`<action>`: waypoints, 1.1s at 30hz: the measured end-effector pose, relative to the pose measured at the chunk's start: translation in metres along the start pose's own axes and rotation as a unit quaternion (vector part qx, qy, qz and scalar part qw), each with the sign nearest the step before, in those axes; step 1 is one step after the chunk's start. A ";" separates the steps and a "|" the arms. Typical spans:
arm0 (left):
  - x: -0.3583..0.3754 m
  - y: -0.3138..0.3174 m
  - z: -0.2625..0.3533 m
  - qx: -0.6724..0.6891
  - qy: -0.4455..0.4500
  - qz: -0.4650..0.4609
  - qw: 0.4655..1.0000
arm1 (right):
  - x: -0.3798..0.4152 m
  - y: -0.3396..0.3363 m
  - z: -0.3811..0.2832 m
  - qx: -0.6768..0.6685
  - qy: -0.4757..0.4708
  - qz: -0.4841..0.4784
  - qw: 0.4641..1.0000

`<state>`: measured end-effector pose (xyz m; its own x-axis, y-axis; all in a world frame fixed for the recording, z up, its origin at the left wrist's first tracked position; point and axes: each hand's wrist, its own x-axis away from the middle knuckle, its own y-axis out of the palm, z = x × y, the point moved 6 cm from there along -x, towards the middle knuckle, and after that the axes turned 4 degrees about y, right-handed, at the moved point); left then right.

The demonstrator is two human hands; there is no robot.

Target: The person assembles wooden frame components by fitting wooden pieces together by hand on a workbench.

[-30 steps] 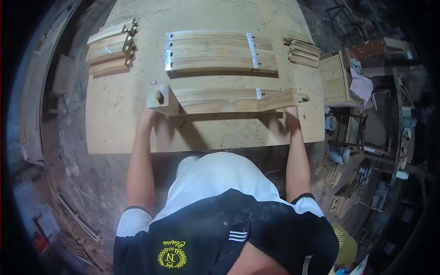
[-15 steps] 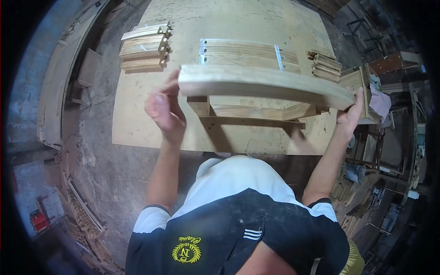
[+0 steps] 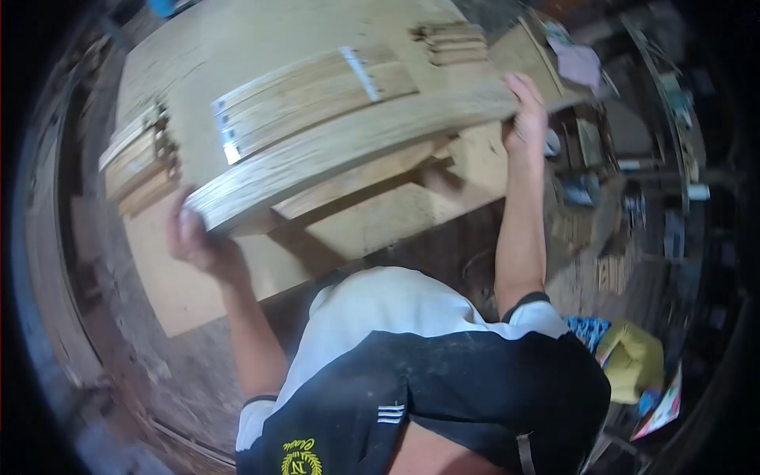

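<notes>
A long, slightly curved wooden board [image 3: 348,146] is held up over the table, one end in each hand. My left hand [image 3: 198,237] grips its near-left end, fingers at the end face. My right hand [image 3: 526,111] is wrapped round the far-right end. Below the board, partly hidden by it, a wooden frame [image 3: 356,182] rests on the table and casts a shadow. Just behind the board lies a row of flat wooden slats [image 3: 293,91] with light strips across them.
The pale table [image 3: 190,293] spans the upper middle. Small stacks of wooden pieces stand at its left [image 3: 142,162] and far right [image 3: 451,43]. A pink cloth [image 3: 578,63] hangs beyond the right corner. A yellow-green item [image 3: 633,360] is at lower right.
The view has turned, so the table appears tilted. My left hand has closed on the board's left end, and the board now slants up to the right with its broad face showing.
</notes>
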<state>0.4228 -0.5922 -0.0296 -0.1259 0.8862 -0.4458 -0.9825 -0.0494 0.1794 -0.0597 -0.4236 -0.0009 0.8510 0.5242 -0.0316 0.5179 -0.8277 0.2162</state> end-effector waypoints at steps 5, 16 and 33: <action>0.004 0.007 0.009 0.024 0.042 0.027 0.998 | 0.006 -0.005 0.006 -0.061 -0.086 -0.070 0.992; 0.008 0.090 0.136 -0.242 0.336 -0.152 0.898 | 0.037 -0.030 0.074 0.070 -0.129 -0.116 0.982; 0.065 0.240 0.083 -0.541 0.194 -0.463 0.675 | 0.066 0.021 0.076 0.340 -0.125 -0.213 0.907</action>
<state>0.1907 -0.5083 0.0571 0.7902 0.5912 -0.1613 -0.1636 -0.0502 -0.9852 0.0140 -0.4214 -0.0723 0.5108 0.8339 -0.2091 0.6657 -0.5375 -0.5176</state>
